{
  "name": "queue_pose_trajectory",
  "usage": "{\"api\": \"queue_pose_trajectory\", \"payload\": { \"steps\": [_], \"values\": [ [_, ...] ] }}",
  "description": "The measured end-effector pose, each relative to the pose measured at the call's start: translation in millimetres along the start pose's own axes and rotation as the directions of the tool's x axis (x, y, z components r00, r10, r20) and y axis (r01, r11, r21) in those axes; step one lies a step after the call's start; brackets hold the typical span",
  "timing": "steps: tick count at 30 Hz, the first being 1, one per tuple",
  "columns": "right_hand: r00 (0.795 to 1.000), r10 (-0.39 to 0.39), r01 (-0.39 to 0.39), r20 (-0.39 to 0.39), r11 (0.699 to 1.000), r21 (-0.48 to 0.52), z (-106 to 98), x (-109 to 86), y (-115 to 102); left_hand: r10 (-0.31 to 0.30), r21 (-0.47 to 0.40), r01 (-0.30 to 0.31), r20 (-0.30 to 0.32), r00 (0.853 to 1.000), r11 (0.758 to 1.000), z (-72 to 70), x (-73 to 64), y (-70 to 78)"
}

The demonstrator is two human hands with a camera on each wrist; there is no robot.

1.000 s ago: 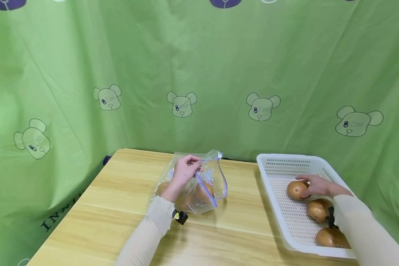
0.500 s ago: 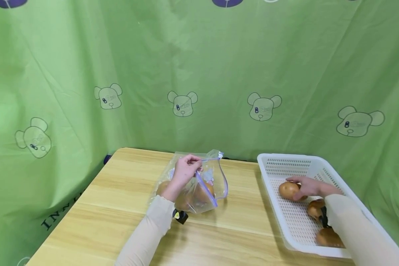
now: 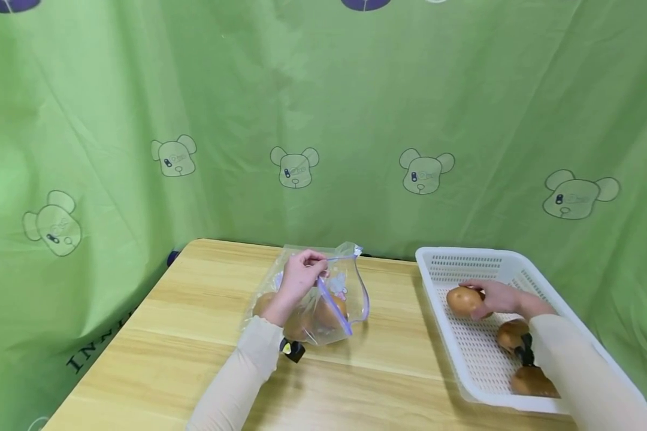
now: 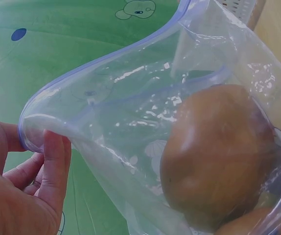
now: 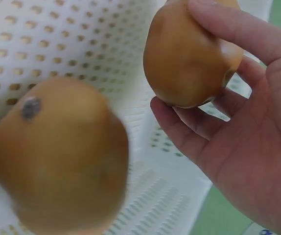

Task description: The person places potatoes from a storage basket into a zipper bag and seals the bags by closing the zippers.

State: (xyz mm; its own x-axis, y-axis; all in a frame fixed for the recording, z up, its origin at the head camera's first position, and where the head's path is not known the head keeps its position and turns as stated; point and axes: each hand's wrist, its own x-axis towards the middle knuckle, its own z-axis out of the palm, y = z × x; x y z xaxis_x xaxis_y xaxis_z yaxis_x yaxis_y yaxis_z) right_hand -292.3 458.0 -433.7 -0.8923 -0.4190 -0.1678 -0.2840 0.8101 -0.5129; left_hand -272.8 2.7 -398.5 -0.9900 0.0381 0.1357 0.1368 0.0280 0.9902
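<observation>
Head view: the right hand grips a brown pear-like fruit at the far left of a white perforated basket, thumb on its near side and fingers on its far side. The fruit's long axis appears to run roughly left to right, its rounded bare end pointing left; the hand covers the other end. I cannot tell whether its underside touches the basket floor.

At the middle of the table, the left hand pinches the lip of a clear zip bag between thumb and fingers. The bag's mouth gapes to the right, facing the basket, edged by a purple zip strip. Similar fruit lies inside, blurred by the glossy film.

Two more fruits sit in the basket, nearer the person: a middle one and a front one, partly hidden by the right sleeve and a black wrist strap. In the right wrist view, a nearby fruit turns its dark stem spot toward the upper left.

The basket's left wall and a stretch of wooden table lie between the gripped fruit and the bag. Behind hangs a green curtain.
</observation>
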Motion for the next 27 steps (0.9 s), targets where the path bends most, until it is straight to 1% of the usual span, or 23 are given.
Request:
{"api": "queue_pose_trajectory", "payload": {
  "steps": [3, 7, 9, 16, 22, 27],
  "values": [
    [0.999, -0.037, 0.037, -0.023, 0.999, -0.005, -5.9, -2.5, -10.0, 0.003, 0.003, -0.003, -0.002, 1.000, 1.000, -0.4, -0.4, -0.1],
    [0.992, -0.100, 0.096, -0.075, 0.994, -0.053, -13.3, -8.4, -23.7, -0.006, -0.003, 0.006, -0.003, 1.000, 1.000, -0.6, -1.3, 0.3],
    [0.989, -0.121, 0.116, -0.085, 0.991, -0.066, -16.9, -11.5, -30.6, -0.009, -0.007, 0.009, -0.004, 1.000, 1.000, -0.5, -1.7, 0.7],
    [0.986, -0.155, 0.152, -0.068, 0.987, -0.051, -29.0, -23.7, -59.4, -0.012, -0.009, 0.012, -0.008, 1.000, 1.000, -0.2, -1.7, -0.1],
    [0.982, -0.158, 0.149, -0.107, 0.985, -0.085, -32.4, -25.3, -83.6, -0.022, -0.006, 0.022, -0.007, 1.000, 1.000, -0.2, -1.5, -0.8],
    [0.982, -0.164, 0.156, -0.099, 0.984, -0.087, -31.5, -23.8, -101.5, -0.020, -0.008, 0.020, -0.004, 1.000, 1.000, 0.1, -1.9, 0.7]
  ]
}}
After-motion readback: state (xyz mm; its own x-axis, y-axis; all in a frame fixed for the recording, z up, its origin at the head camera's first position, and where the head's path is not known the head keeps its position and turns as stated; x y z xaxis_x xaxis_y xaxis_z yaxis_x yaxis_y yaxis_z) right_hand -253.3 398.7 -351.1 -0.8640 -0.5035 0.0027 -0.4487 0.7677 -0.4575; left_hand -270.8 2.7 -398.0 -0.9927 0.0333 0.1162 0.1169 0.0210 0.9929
